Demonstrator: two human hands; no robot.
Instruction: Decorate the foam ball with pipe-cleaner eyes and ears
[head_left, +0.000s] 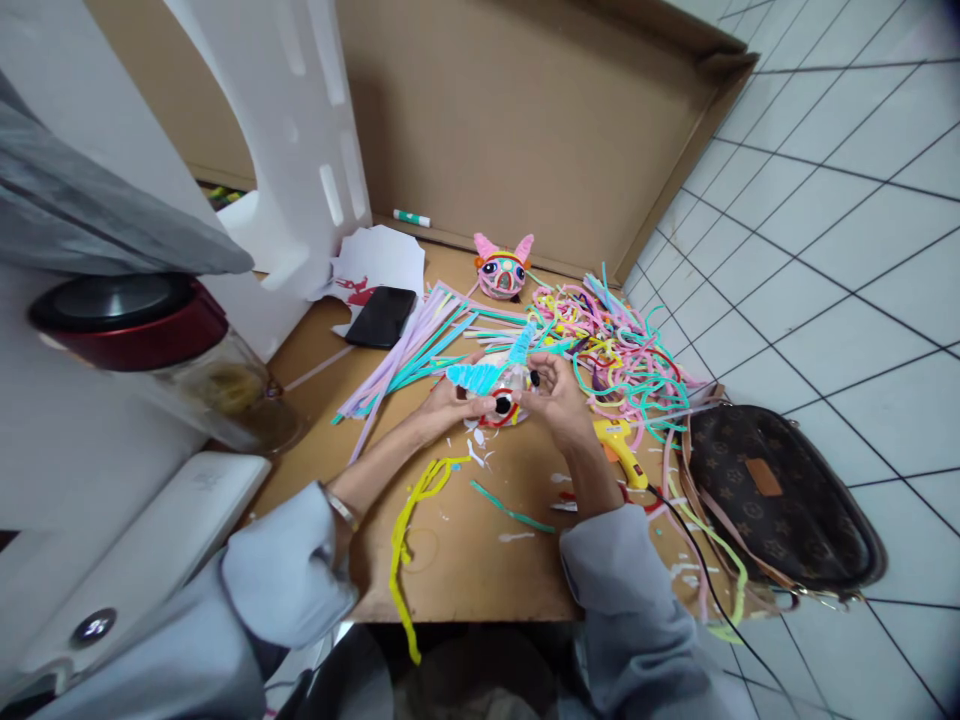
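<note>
Between my two hands is a small craft animal head (482,378) with blue ears and a black round eye ringed in red. My left hand (448,405) grips its left side, the thumb lying near the eye. On the other side my right hand (559,395) has its fingers curled, with a small black round piece (534,378) by the fingertips, perhaps the second eye. A yellow hot glue gun (621,450) lies beside my right forearm. Yellow pipe cleaners (405,540) and a green strip (514,508) rest on the board in front of me.
Behind stands a finished-looking pink-eared animal head (502,272). A tangle of pipe cleaners (622,350) spreads at right, straight ones (405,360) at left. Around them are a phone (381,317), a marker (412,218), a glass bottle (225,400) and a brown handbag (780,500). The gun's cord (697,540) trails rightward.
</note>
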